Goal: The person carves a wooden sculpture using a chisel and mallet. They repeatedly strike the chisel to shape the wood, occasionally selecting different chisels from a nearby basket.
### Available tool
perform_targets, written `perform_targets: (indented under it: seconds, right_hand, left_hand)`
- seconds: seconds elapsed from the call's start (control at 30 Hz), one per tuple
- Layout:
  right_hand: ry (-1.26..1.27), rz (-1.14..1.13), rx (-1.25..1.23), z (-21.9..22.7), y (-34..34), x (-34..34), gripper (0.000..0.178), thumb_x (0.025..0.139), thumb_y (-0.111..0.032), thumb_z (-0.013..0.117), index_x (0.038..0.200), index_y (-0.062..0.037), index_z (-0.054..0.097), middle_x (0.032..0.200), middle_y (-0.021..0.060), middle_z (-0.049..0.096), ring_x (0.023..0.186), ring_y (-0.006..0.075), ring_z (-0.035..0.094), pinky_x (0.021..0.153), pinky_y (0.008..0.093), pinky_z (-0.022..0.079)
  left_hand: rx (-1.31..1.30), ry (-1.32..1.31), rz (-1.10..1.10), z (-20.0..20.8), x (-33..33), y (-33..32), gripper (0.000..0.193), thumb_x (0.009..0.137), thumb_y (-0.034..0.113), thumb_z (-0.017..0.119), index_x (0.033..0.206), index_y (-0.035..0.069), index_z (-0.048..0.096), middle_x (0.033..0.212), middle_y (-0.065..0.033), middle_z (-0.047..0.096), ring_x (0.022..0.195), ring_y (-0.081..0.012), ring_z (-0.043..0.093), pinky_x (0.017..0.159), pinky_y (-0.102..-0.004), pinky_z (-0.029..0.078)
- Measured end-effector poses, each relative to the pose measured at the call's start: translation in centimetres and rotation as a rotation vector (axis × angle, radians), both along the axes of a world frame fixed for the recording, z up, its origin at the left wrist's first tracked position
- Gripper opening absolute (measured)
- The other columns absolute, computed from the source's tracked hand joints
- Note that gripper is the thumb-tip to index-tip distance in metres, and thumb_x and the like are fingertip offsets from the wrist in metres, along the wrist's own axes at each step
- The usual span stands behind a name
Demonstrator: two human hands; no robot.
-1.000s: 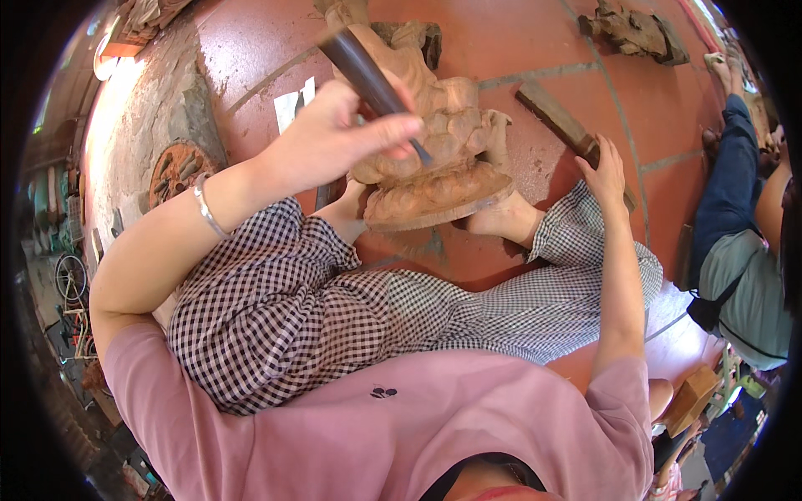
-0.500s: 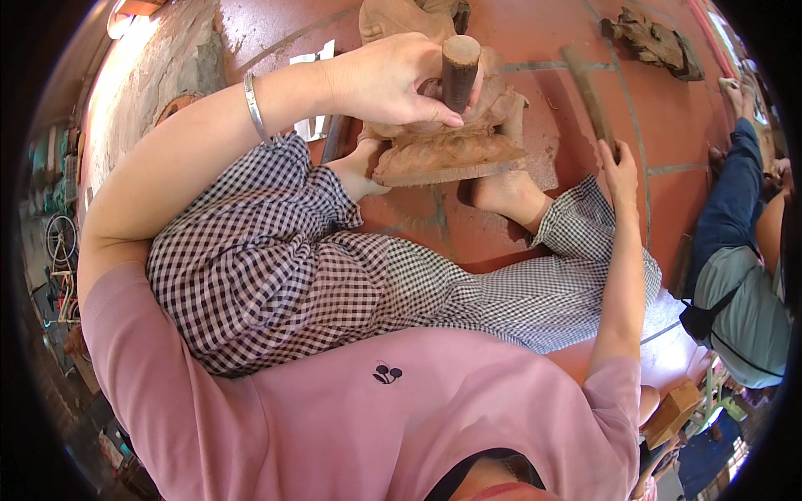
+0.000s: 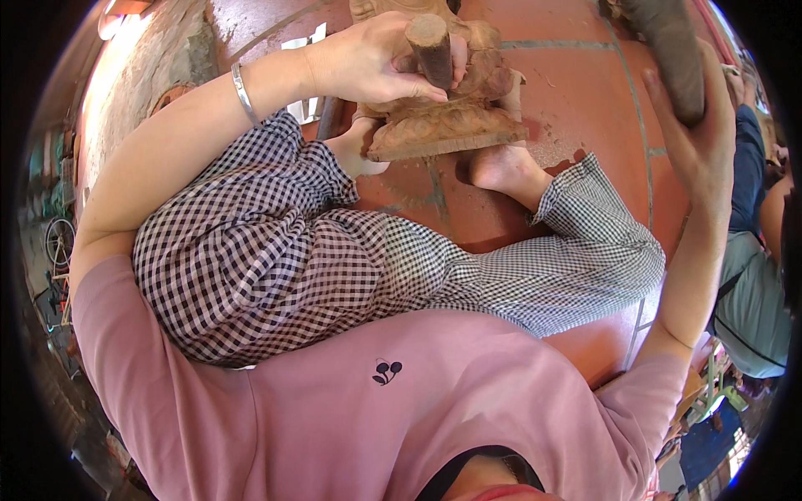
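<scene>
Between my bare feet, a carved wooden figure (image 3: pixel 447 134) stands on the tiled floor, its flat-edged base towards me. My left hand (image 3: pixel 355 63) is closed around a tool with a round wooden handle (image 3: pixel 432 54), probably a chisel. Its butt end points up at me, and its lower end is hidden behind my fingers and the handle. Off to the right, my right hand (image 3: pixel 706 138) grips a thick wooden club-like mallet (image 3: pixel 672 63), raised close to the camera and well apart from the handle.
A large rough log (image 3: pixel 159 58) lies at the left. White paper (image 3: pixel 302 42) and a dark bar (image 3: pixel 328 117) are near my left foot. Another person (image 3: pixel 748 292) sits close by at the right, beyond my right arm.
My right hand has lifted the mallet up and to the right, closer to the camera. The left hand and its tool have shifted slightly up and left in view.
</scene>
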State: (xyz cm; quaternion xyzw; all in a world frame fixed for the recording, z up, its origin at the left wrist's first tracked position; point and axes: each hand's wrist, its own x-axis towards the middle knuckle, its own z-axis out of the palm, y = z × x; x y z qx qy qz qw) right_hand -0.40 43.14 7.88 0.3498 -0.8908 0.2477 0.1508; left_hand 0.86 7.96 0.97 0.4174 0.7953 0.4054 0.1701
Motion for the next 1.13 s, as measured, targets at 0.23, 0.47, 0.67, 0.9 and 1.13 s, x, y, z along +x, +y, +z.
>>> perform_targets:
  seconds: [0.23, 0.47, 0.67, 0.9, 1.13]
  right_hand:
    - [0.099, -0.024, 0.199, 0.5, -0.7, 0.7, 0.053, 0.079, 0.002, 0.070, 0.129, -0.0084, 0.055, 0.117, 0.0133, 0.064, 0.106, 0.0311, 0.063, 0.089, 0.0344, 0.049]
    - [-0.044, -0.039, 0.096, 0.2, -0.7, 1.9, 0.056, 0.074, 0.008, 0.068, 0.128, -0.0036, 0.056, 0.120, 0.0178, 0.064, 0.112, 0.0325, 0.063, 0.092, 0.0352, 0.049]
    - [0.205, -0.178, 0.362, 1.8, -0.7, 2.8, 0.056, 0.075, 0.007, 0.068, 0.128, -0.0020, 0.054, 0.116, 0.0173, 0.064, 0.112, 0.0305, 0.063, 0.095, 0.0325, 0.047]
    - [0.250, -0.077, 0.424, 1.7, -1.2, 2.3, 0.051, 0.082, 0.008, 0.064, 0.130, -0.0038, 0.053, 0.117, 0.0120, 0.062, 0.109, 0.0200, 0.062, 0.090, 0.0303, 0.048]
    - [0.087, -0.098, 0.497, 1.1, -0.9, 1.9, 0.054, 0.087, 0.007, 0.057, 0.138, -0.0083, 0.049, 0.137, 0.0178, 0.057, 0.120, 0.0327, 0.060, 0.096, 0.0398, 0.049]
  left_hand:
    - [0.022, 0.104, 0.065, -1.3, 0.4, 0.0, 0.024, 0.085, 0.026, 0.074, 0.099, 0.010, 0.062, 0.093, -0.0038, 0.065, 0.088, -0.0198, 0.064, 0.081, -0.0317, 0.052]
    - [0.003, 0.140, 0.047, -1.0, 0.8, 0.3, 0.021, 0.085, 0.018, 0.074, 0.101, 0.009, 0.063, 0.083, -0.0038, 0.067, 0.075, -0.0206, 0.064, 0.070, -0.0319, 0.053]
    - [-0.082, 0.205, 0.015, -0.4, -0.1, 0.3, 0.027, 0.083, 0.019, 0.075, 0.105, 0.007, 0.063, 0.092, -0.0055, 0.067, 0.084, -0.0210, 0.065, 0.076, -0.0322, 0.053]
    - [-0.056, 0.073, 0.077, 0.6, 1.0, 0.0, 0.024, 0.085, 0.011, 0.073, 0.107, 0.006, 0.066, 0.104, -0.0039, 0.069, 0.096, -0.0170, 0.067, 0.084, -0.0283, 0.055]
    - [-0.228, 0.128, 0.089, -0.6, 0.6, -0.4, 0.042, 0.084, 0.030, 0.074, 0.117, 0.007, 0.063, 0.108, -0.0115, 0.068, 0.091, -0.0229, 0.067, 0.080, -0.0351, 0.055]
